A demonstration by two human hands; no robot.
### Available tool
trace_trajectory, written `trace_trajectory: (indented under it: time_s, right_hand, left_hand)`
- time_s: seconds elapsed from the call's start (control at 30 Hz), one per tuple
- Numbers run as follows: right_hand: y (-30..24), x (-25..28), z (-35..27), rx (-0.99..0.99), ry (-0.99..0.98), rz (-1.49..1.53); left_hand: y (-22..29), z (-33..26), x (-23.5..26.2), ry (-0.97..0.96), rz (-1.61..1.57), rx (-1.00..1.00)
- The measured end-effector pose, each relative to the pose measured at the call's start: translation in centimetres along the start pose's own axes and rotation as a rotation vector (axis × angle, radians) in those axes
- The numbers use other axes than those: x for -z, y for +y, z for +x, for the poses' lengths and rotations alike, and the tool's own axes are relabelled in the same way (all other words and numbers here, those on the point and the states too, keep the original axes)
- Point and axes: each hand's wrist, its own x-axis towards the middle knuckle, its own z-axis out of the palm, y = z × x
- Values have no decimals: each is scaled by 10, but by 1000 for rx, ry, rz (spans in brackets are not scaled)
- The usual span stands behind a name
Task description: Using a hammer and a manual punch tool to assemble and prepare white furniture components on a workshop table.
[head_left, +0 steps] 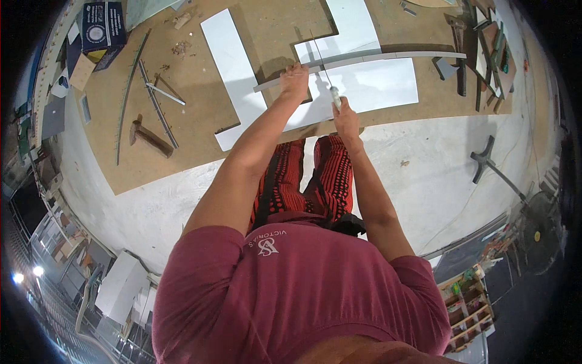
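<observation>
My left hand (295,80) presses down on a long, narrow grey strip (388,56), its fingers closed over the strip near the left end. The strip lies across a white cut-out panel (370,85) on the brown worktable. In my right hand (347,118) is a thin-bladed tool (335,97) with a pale handle, perhaps a narrow saw. Its long, slim blade points away from me and crosses the strip just right of my left hand. Whether the blade touches the strip, I cannot tell.
On the brown table (176,79) at left lie a hammer (150,138), thin dark strips (130,91) and a dark blue box (102,30). Another hammer (459,57) and scrap pieces (494,54) are at right. A standing fan (536,233) is on the floor at lower right.
</observation>
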Motion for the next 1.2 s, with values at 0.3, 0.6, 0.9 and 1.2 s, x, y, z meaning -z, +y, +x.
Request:
trace_trajectory:
  time_s: [0.3,0.6,0.9,1.2]
  right_hand:
    - [22,-11,4,-16,-34,7]
    - [45,-21,-32,-7,-47,-18]
    - [38,-24,-21,31,-30,55]
    - [-4,4,9,-37,-128,0]
  left_hand:
    - [2,3,-2,-3,-19,8]
    - [-1,0,-7,54,20,-16]
    - [-7,0,-11,81,19,10]
    - [-6,2,-11,-24,-2,23]
